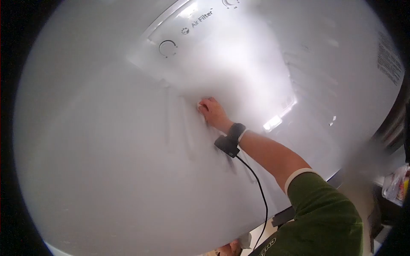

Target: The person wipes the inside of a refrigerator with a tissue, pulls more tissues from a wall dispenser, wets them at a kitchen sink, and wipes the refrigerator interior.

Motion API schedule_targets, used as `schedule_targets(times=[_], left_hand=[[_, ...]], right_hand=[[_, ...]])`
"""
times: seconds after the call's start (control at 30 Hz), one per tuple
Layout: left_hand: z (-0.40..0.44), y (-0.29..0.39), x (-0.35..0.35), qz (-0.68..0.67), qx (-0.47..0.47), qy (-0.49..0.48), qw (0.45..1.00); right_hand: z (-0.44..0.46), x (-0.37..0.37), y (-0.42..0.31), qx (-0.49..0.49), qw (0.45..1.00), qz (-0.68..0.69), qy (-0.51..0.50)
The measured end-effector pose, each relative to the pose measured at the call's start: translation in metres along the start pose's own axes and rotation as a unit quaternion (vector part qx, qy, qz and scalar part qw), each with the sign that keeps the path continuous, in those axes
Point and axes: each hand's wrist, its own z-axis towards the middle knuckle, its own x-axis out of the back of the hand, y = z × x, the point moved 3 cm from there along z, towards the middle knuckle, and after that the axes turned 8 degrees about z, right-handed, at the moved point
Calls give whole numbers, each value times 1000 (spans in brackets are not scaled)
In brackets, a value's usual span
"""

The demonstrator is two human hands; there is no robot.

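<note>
My right hand [214, 113] reaches deep into a white refrigerator interior [106, 179]. Its fingers are closed around a small white cloth [199, 106], pressed against the inner wall near the lower left corner of the shiny back panel [239, 64]. Most of the cloth is hidden by the fingers, and its edge shows at their left. On the wrist sits a black band with a black box [227, 146], from which a cable runs down. My left hand cannot be made out.
Raised shelf ribs [188, 128] run along the walls. The back panel carries an "Air Filter" marking [201, 19] and a round dial [168, 49]. A printed label [388, 59] is at the right. Outside, a clear plastic package [396, 185] lies lower right. Some skin-coloured shape shows at the bottom edge.
</note>
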Motion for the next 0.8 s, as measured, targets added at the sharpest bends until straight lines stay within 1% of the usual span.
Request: schedule_targets(times=[0.07, 0.17, 0.27, 0.33, 0.4, 0.5, 0.6, 0.67, 0.7, 0.73, 0.8], left_hand=[[-2, 1, -2, 9, 4, -4, 1000], [-2, 3, -3, 32, -10, -13, 999], [-2, 6, -3, 69, -35, -27, 997], [0, 11, -3, 125, -81, -42, 988], [2, 19, -6, 196, -145, -49, 969], [8, 26, -10, 256, -206, -57, 943], [9, 17, -7, 196, -187, -99, 958], [0, -4, 1, 156, -154, -123, 968], [-2, -10, 3, 136, -137, -136, 972], [0, -4, 1, 117, -130, -129, 976], [6, 15, -8, 76, -116, -113, 984]], right_hand=[[-3, -5, -2, 14, 1000, -10, 6], [-14, -1, -15, 11, 997, -47, -56], [-49, 19, -53, -32, 980, -60, -186], [-85, 40, -86, 5, 971, -14, -238], [-112, 63, -129, 20, 953, 68, -293], [-130, 77, -157, 31, 947, 138, -288], [-116, 60, -138, 18, 964, 155, -215], [-85, 39, -111, -101, 972, 112, -179], [-68, 23, -88, -67, 984, 94, -134], [-50, 10, -67, -30, 993, 76, -88], [-12, 1, -53, -51, 992, 45, -102]])
